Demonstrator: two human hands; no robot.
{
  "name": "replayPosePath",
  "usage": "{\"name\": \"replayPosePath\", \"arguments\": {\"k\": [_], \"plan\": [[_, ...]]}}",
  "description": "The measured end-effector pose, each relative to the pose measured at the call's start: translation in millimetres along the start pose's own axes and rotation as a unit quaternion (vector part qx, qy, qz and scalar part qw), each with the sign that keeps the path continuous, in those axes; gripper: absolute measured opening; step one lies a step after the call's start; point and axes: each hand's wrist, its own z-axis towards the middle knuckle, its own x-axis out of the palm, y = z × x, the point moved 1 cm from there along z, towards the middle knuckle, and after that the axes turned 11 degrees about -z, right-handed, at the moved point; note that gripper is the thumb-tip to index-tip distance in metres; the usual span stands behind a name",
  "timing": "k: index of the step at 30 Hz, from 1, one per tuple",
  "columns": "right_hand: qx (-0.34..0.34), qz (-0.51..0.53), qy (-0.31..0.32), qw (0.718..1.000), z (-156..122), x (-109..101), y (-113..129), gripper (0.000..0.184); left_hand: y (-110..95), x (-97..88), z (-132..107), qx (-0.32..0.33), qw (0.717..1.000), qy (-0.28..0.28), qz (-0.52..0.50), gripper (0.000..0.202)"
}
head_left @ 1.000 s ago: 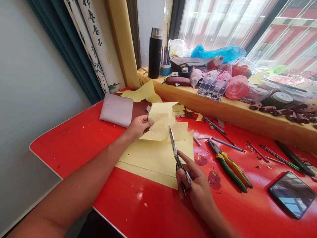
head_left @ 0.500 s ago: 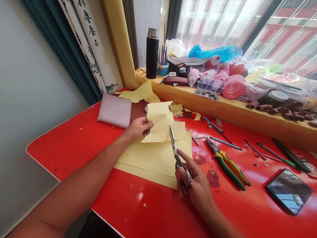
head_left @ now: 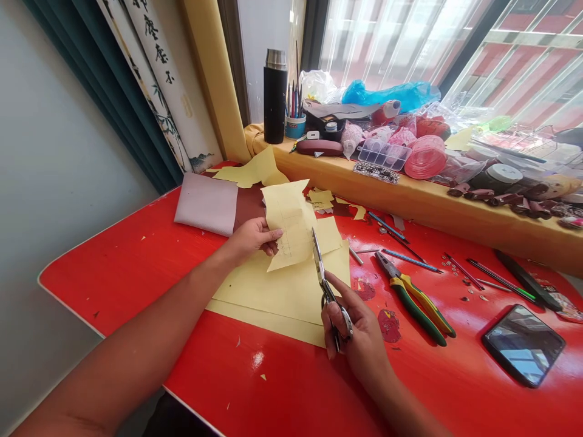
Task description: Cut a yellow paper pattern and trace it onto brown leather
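My left hand (head_left: 252, 240) pinches the edge of a pale yellow paper piece (head_left: 289, 224) marked with pencil grid lines, holding it up off the table. My right hand (head_left: 357, 328) is shut on the finger loops of a pair of steel scissors (head_left: 324, 273). Their narrow blades point up and sit just right of the held paper's lower edge, apparently not cutting it. A larger yellow paper sheet (head_left: 277, 297) lies flat beneath both hands.
The red table (head_left: 255, 358) holds combination pliers (head_left: 414, 306), a phone (head_left: 523, 346), pencils, and a pale leather piece (head_left: 206, 203) beside a brown one (head_left: 248, 206). Yellow scraps lie behind. A crowded window ledge (head_left: 387, 194) bounds the far side.
The held paper piece has tilted, its lower corner swinging toward the scissors. The whole scene has shifted slightly left in view. The scissors stay in nearly the same place.
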Motion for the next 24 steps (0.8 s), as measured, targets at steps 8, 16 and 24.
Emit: {"name": "replayPosePath", "arguments": {"k": [8,16,24], "plan": [[0.021,-0.013,0.013,1.0,-3,0,13,0.086,0,0.4,0,-0.012,1.0,0.016,-0.002,0.052],[0.018,-0.017,0.016,1.0,-3,1,17,0.09,2,-1.6,1,-0.031,0.999,0.029,0.011,0.052],[0.018,-0.032,0.018,0.999,-4,0,19,0.089,2,-1.5,0,-0.022,1.0,0.015,0.017,0.053]]}}
